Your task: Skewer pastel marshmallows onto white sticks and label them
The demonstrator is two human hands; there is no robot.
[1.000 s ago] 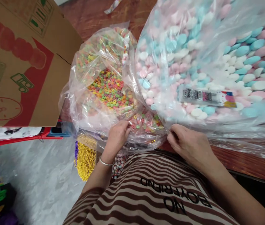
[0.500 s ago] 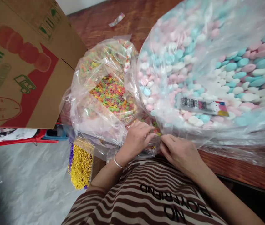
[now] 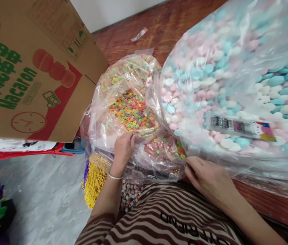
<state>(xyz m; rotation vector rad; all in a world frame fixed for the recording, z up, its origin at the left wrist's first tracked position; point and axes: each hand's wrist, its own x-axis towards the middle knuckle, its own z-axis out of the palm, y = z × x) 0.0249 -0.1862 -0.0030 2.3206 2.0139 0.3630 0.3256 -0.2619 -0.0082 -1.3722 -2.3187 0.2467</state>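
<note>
A large clear plastic bag (image 3: 100,115) stands folded open on the table, full of small multicoloured ring-shaped pieces (image 3: 131,110). My left hand (image 3: 123,147) is closed at its near rim, apparently on the plastic film; its fingertips are partly hidden. In front of that bag lies a smaller clear bag (image 3: 164,149) with some of the same rings inside. The fingers of my right hand (image 3: 210,178) pinch its right edge. Right beside them is a big clear bag of pink, white and blue oval pieces (image 3: 200,75), with a printed packet (image 3: 240,126) lying on top.
On the left a cardboard box (image 3: 39,78) stands beside the bags. A small wrapper (image 3: 139,34) lies at the back of the reddish wooden table (image 3: 164,27). Yellow bead strands (image 3: 95,183) hang below the table edge, and a bag of mixed beads (image 3: 131,194) is near my body.
My left hand has moved left from the smaller bag to the large bag's near rim, uncovering the rings in the smaller bag. My right hand keeps its pinch. The view has shifted left.
</note>
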